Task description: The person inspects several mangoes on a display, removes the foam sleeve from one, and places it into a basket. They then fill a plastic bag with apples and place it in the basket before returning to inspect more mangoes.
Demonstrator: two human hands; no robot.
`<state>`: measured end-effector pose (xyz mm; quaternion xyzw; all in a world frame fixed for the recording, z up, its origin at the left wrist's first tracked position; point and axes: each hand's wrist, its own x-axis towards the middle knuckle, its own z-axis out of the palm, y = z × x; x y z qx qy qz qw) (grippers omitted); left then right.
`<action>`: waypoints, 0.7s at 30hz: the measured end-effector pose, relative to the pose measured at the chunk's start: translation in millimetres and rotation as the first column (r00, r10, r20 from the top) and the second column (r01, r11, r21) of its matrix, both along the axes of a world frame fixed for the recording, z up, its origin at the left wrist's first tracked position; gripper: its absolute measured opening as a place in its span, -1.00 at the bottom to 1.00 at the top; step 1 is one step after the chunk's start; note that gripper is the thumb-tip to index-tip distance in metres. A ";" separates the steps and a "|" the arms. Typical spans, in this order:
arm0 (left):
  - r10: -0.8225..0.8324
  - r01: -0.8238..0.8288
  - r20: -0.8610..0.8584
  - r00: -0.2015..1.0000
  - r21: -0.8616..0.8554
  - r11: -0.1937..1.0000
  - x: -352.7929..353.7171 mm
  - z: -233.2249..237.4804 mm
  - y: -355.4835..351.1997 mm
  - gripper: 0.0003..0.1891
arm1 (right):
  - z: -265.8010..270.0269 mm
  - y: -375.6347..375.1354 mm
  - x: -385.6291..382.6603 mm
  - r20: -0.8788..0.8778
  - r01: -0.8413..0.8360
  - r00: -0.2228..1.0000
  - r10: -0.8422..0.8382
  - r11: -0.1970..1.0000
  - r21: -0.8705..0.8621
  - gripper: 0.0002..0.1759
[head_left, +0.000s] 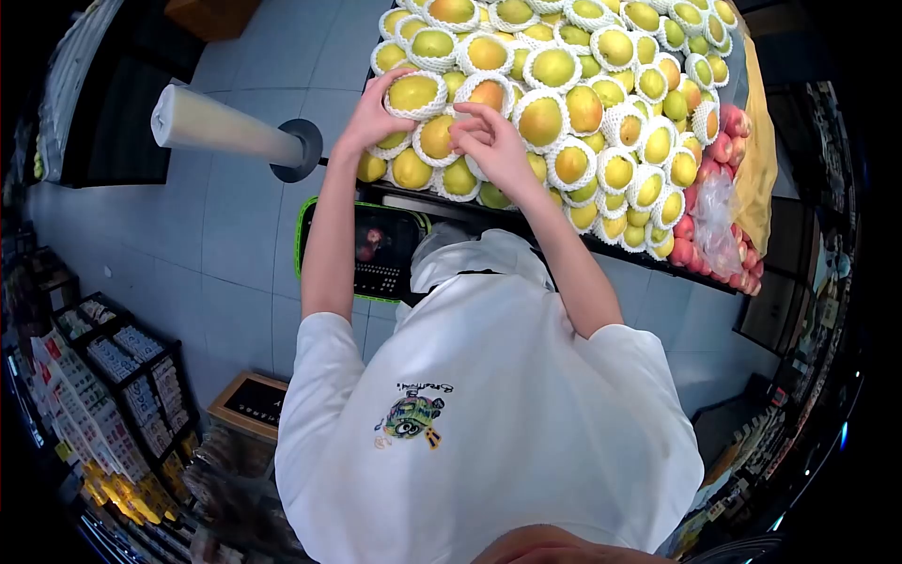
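Yellow-green fruits in white foam nets [554, 68] are piled on a black display stand. At the pile's left edge my left hand [374, 113] is closed round one netted fruit [413, 93], its thumb at the near side and its fingers at the far side. My right hand [489, 148] hovers over the near part of the pile, right of an orange-yellow netted fruit [437, 138]. Its fingers are bent and somewhat apart, with nothing seen between them.
A roll of clear bags [225, 127] juts out at the left. Below the stand's left corner sits a black basket with a green rim [301, 240]. Red fruits [722, 148] and a crumpled plastic bag [716, 226] lie at the right end. Shelves [141, 376] stand lower left.
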<state>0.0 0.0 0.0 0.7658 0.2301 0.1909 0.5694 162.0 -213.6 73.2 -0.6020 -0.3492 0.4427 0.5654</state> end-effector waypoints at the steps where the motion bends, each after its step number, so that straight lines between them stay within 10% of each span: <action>1: 0.016 -0.009 -0.037 0.999 0.170 0.985 -0.5 5.6 -1.1 0.13 | 5.2 -6.4 -0.3 -0.031 0.002 1.000 -0.002 1.000 -0.006 -0.53; 6: 0.095 0.055 -0.306 0.947 0.446 0.893 -7.5 38.7 -5.0 0.10 | 11.2 -23.3 6.1 -0.085 -0.005 0.996 0.002 0.999 -0.043 -0.63; 8: -0.003 0.009 -0.060 0.998 0.103 0.995 -16.1 37.1 -3.7 0.06 | 9.8 -29.9 6.1 -0.139 -0.003 0.990 -0.002 0.999 -0.034 -0.64; 21: 0.022 -0.022 -0.034 0.999 0.025 0.999 -1.1 39.8 -18.4 -0.12 | 9.2 -42.7 18.0 -0.159 0.018 0.987 -0.027 0.998 -0.061 -0.67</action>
